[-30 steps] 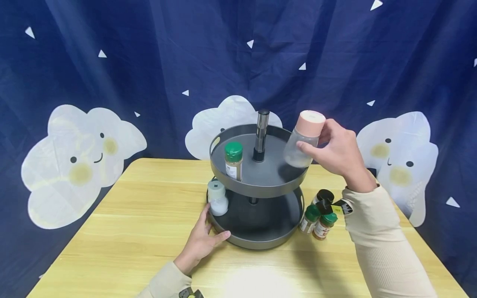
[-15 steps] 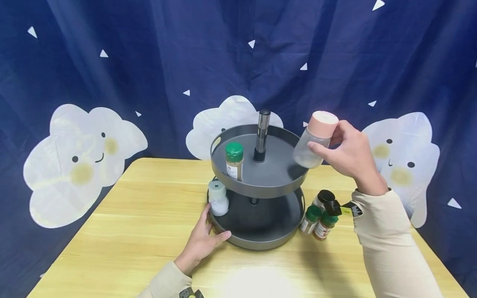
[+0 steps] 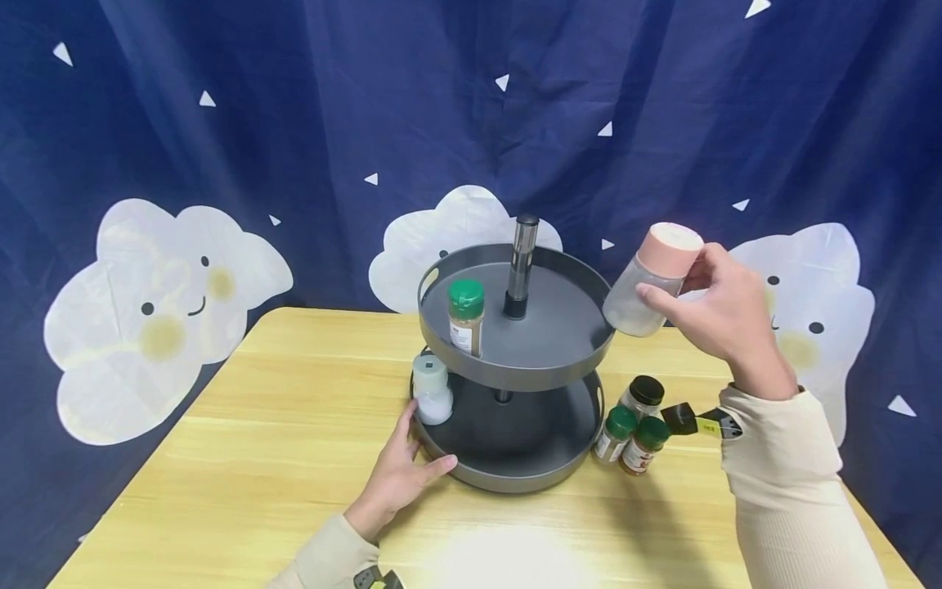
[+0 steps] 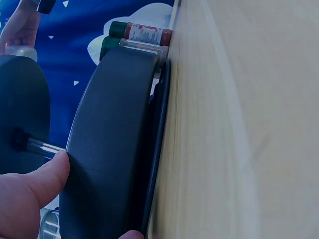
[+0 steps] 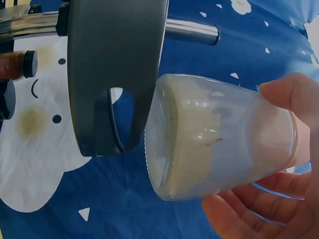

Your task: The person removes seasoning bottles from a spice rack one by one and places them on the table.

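Note:
My right hand (image 3: 724, 307) grips a frosted jar with a pink lid (image 3: 653, 282), fingers and thumb round it. The jar leans, off the right rim of the upper tier; the right wrist view shows pale contents in its clear body (image 5: 214, 137). My left hand (image 3: 401, 474) holds the lower tier's wall at its front left. In the left wrist view the thumb (image 4: 52, 174) lies on the upper edge. The grey two-tier turntable (image 3: 515, 376) carries a green-capped spice bottle (image 3: 466, 317) above and a pale-lidded shaker (image 3: 432, 389) below, beside my left fingers.
Right of the turntable stand two green-capped spice jars (image 3: 615, 435) and a black-capped jar (image 3: 642, 396) on the wooden table (image 3: 294, 409). A metal post (image 3: 522, 266) rises through the upper tier. Behind hangs a blue curtain (image 3: 331, 98) with cloud prints.
My right hand has moved right with the pink-lidded jar, from over the upper tier to beyond its right rim. My left hand stays on the lower tier.

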A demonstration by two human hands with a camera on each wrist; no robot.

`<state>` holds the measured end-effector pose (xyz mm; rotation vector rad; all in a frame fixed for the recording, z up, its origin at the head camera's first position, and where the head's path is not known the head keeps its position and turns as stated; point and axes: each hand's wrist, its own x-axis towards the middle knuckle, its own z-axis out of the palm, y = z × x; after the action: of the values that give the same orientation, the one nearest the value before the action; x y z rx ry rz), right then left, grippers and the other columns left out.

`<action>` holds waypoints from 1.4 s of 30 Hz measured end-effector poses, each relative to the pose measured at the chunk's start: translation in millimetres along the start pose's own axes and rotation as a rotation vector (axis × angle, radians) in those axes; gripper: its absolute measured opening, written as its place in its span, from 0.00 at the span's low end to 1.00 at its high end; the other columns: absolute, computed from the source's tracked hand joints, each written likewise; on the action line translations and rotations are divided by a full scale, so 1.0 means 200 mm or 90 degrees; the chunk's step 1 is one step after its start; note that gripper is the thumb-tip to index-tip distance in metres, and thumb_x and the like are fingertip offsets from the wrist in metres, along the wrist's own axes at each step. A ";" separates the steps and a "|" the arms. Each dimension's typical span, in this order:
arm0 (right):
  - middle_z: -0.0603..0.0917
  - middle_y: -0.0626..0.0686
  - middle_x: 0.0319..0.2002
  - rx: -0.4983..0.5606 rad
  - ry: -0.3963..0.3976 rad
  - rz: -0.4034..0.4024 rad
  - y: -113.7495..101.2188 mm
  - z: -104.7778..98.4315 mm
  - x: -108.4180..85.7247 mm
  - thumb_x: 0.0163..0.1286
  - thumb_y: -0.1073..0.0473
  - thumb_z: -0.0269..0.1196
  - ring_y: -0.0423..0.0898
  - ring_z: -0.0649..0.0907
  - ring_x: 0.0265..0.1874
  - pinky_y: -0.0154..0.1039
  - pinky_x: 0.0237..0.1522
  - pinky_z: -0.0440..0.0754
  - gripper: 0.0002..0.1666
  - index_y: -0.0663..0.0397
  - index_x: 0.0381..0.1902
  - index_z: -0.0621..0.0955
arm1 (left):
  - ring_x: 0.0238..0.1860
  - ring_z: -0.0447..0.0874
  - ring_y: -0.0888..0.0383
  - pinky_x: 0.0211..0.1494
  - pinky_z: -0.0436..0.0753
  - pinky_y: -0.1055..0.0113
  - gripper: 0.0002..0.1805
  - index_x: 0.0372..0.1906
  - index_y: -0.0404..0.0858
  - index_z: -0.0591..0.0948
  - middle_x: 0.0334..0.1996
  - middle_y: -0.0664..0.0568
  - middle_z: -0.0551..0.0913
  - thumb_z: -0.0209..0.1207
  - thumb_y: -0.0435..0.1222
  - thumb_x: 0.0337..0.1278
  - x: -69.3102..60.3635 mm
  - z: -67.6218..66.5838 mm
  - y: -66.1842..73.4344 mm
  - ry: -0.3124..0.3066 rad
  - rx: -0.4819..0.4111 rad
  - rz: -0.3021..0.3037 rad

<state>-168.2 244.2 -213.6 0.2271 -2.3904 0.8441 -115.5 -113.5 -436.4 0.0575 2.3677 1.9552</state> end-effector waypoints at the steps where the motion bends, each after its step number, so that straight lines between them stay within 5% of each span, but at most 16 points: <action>1: 0.83 0.61 0.34 -0.002 0.005 0.000 0.01 0.00 0.00 0.54 0.52 0.73 0.20 0.73 0.25 0.32 0.30 0.69 0.27 0.64 0.42 0.76 | 0.67 0.53 0.26 0.64 0.68 0.43 0.61 0.78 0.40 0.43 0.75 0.32 0.40 0.74 0.33 0.44 0.00 0.00 0.00 0.000 -0.001 -0.001; 17: 0.83 0.57 0.33 -0.025 0.012 0.041 0.07 -0.05 -0.04 0.54 0.49 0.73 0.20 0.72 0.25 0.32 0.29 0.68 0.26 0.60 0.41 0.77 | 0.68 0.52 0.27 0.62 0.72 0.47 0.61 0.77 0.40 0.44 0.75 0.33 0.39 0.74 0.35 0.45 0.00 0.00 0.00 0.001 -0.005 -0.002; 42: 0.83 0.65 0.38 -0.066 -0.030 0.061 0.27 -0.08 -0.14 0.56 0.48 0.72 0.16 0.69 0.26 0.35 0.31 0.69 0.30 0.65 0.45 0.76 | 0.68 0.51 0.27 0.62 0.71 0.45 0.61 0.78 0.41 0.45 0.75 0.33 0.39 0.75 0.35 0.44 -0.01 0.00 0.01 -0.004 -0.010 -0.012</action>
<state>-156.0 295.8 -247.6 0.0925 -2.4981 0.7623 -113.7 -113.8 -433.5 0.0396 2.3404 1.9608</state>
